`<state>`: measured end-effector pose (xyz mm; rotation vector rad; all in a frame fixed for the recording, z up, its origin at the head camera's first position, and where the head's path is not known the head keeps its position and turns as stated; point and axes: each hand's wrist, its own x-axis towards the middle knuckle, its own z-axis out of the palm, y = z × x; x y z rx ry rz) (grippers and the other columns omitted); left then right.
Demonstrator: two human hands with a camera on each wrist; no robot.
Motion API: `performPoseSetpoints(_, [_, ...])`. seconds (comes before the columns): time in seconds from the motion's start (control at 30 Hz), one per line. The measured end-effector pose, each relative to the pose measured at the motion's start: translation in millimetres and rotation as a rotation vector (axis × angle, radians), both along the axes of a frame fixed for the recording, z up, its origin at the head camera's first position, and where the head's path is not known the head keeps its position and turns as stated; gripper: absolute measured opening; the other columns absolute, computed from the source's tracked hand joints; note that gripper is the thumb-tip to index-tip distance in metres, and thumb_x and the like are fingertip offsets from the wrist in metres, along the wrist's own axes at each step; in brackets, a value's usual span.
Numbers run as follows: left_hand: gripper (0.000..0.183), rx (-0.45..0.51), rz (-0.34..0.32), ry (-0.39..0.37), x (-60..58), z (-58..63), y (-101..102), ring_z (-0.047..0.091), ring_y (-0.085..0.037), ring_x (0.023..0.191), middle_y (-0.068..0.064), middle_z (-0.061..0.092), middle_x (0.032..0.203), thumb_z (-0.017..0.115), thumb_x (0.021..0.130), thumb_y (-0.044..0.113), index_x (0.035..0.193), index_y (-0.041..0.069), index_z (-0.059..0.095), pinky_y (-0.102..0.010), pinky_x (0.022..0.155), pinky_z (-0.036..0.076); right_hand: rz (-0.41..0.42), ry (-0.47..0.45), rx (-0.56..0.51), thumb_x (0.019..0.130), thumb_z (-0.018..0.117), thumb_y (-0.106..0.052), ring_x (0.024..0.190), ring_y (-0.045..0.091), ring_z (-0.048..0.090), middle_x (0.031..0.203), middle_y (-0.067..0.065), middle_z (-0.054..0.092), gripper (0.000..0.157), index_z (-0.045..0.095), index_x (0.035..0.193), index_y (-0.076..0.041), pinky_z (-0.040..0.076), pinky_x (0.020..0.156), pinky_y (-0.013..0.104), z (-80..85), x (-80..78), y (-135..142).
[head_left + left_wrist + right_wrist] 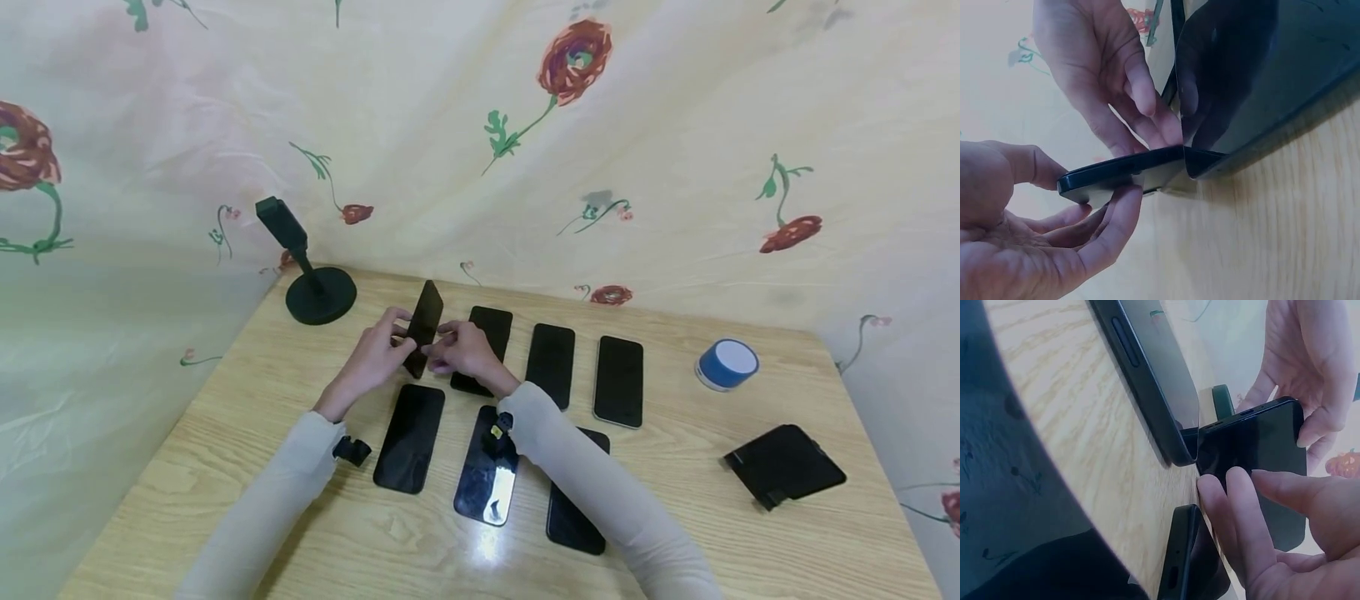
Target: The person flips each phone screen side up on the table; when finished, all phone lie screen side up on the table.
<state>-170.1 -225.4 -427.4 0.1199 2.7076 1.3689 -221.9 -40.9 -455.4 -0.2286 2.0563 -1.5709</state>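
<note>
Tilted up on its edge, a black phone (426,321) stands between the two hands. My left hand (378,354) grips it by its side, thumb on one face and fingers on the other, as the left wrist view shows with the phone's edge (1116,167). My right hand (465,348) reaches in from the other side, and its nearly straight fingers (1244,494) touch the phone's dark face (1272,456). Under the right hand lies another black phone (491,327), partly covered by it. A further phone (409,437) lies flat just in front of the left hand.
More phones lie flat in two rows: one (551,365), one (619,382), one with a bright reflection (480,492), and one (573,517) partly under the right sleeve. A black stand (321,296) is back left. Rightward are a blue cylinder (726,365) and a flat black object (787,467).
</note>
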Motion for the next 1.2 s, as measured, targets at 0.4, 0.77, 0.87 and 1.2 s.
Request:
performPoseSetpoints(0.4, [0.043,-0.096,0.075,0.019,-8.0,-1.3,-9.2,0.072,-0.038,0.102,-0.027,0.069,0.121,0.064,0.098,0.01,0.138,-0.002,0.054,-0.04,0.081,0.058,-0.01,0.09,0.156,0.094,0.079,-0.02,0.069,0.013,0.076,0.098,0.012,0.08,0.069,0.048,0.151,0.005,0.062,0.07,0.027,4.7,3.0,-5.0])
performPoseSetpoints(0.77, [0.045,-0.104,0.118,-0.065,-11.9,-1.1,-15.6,0.066,-0.039,0.111,-0.026,0.067,0.124,0.067,0.098,0.012,0.139,-0.004,0.058,-0.045,0.091,0.056,-0.021,0.08,0.159,0.091,0.081,-0.014,0.067,0.013,0.076,0.102,0.015,0.08,0.075,0.043,0.153,0.006,0.062,0.071,0.026,4.2,2.3,-7.4])
performPoseSetpoints(0.87, [0.046,-0.099,0.122,-0.1,-12.8,-2.4,-17.9,0.065,-0.039,0.114,-0.027,0.065,0.127,0.066,0.099,0.012,0.141,-0.004,0.057,-0.046,0.093,0.055,-0.019,0.097,0.183,0.091,0.081,-0.015,0.068,0.014,0.076,0.101,0.014,0.08,0.076,0.042,0.153,0.006,0.063,0.076,0.029,4.8,2.7,-9.4])
performPoseSetpoints(1.2, [0.048,-0.112,0.138,-0.145,-16.2,-7.4,-24.3,0.065,-0.038,0.116,-0.026,0.068,0.127,0.067,0.098,0.011,0.144,-0.002,0.056,-0.045,0.094,0.055,-0.051,0.086,0.234,0.089,0.083,-0.014,0.072,0.016,0.078,0.107,0.012,0.076,0.081,0.04,0.156,0.002,0.063,0.085,0.033,2.3,-0.2,-17.0])
